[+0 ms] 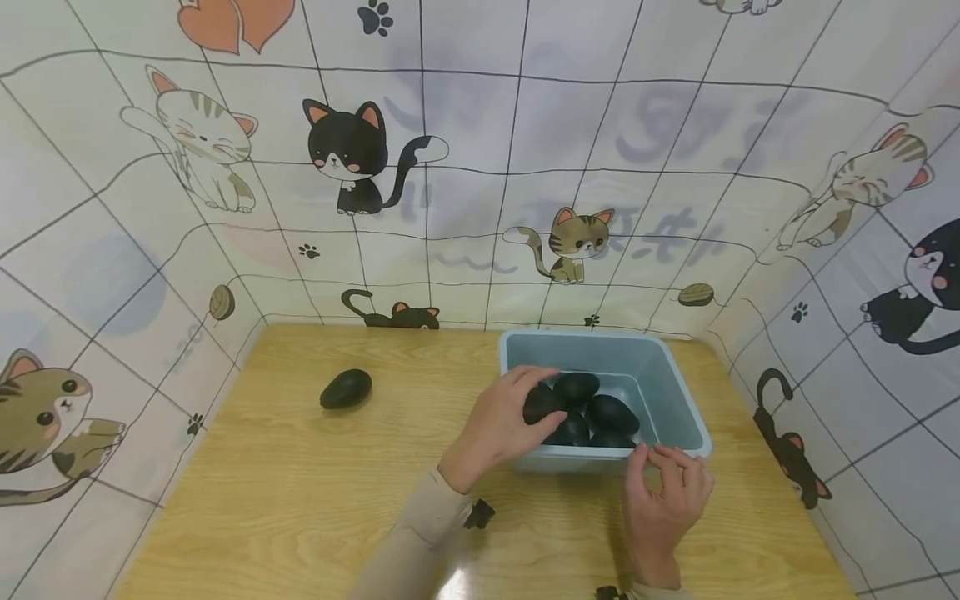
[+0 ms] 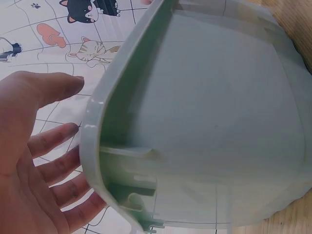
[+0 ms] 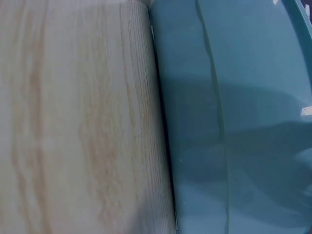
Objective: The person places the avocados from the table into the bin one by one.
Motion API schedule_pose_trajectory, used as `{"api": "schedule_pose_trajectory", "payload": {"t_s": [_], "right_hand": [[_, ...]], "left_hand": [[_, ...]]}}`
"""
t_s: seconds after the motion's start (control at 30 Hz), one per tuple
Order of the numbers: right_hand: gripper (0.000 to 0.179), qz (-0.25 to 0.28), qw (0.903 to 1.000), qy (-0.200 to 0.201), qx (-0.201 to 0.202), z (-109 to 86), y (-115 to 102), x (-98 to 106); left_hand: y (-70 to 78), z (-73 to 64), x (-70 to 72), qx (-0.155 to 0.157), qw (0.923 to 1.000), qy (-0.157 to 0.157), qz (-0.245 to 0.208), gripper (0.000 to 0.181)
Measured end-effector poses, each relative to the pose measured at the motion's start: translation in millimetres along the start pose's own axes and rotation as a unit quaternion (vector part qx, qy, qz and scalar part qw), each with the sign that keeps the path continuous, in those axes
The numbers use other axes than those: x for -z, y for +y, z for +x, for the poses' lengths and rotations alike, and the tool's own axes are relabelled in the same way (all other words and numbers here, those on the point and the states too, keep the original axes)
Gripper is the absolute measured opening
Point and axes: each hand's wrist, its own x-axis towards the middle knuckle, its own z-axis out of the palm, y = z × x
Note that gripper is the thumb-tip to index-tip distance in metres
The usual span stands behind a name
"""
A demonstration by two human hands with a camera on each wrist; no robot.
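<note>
A pale blue plastic bin holds several dark avocados. My left hand reaches over its left front rim, fingers and thumb spread around one avocado at the left of the pile. In the left wrist view the left hand shows a gap between thumb and fingers, with fingertips partly behind the rim and no avocado visible. Fingers and thumb bent, my right hand grips the front rim near the right corner. The right wrist view shows the bin wall but not that hand.
A single avocado lies on the wooden table, left of the bin. Cat-printed cloth walls stand behind the table and on both sides. Small black pieces show at the wrists.
</note>
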Motion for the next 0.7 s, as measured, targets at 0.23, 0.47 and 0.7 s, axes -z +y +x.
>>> {"api": "schedule_pose_trajectory", "payload": {"t_s": [0.23,0.47,0.7], "right_hand": [[0.016,0.003,0.9999,0.016,-0.004,0.0,-0.2,-2.1],[0.018,-0.001,1.0,0.008,-0.006,0.0,-1.4,-0.5],[0.016,0.0,0.9999,0.005,-0.01,0.0,-1.5,-1.0]], "left_hand": [[-3.7,-3.7,5.7,0.001,0.9999,0.012,-0.009,0.051],[-9.4,-8.0,9.6,-0.002,0.9998,0.02,-0.007,0.05],[-13.3,-10.5,12.9,-0.002,0.9996,0.026,-0.007,0.049]]}}
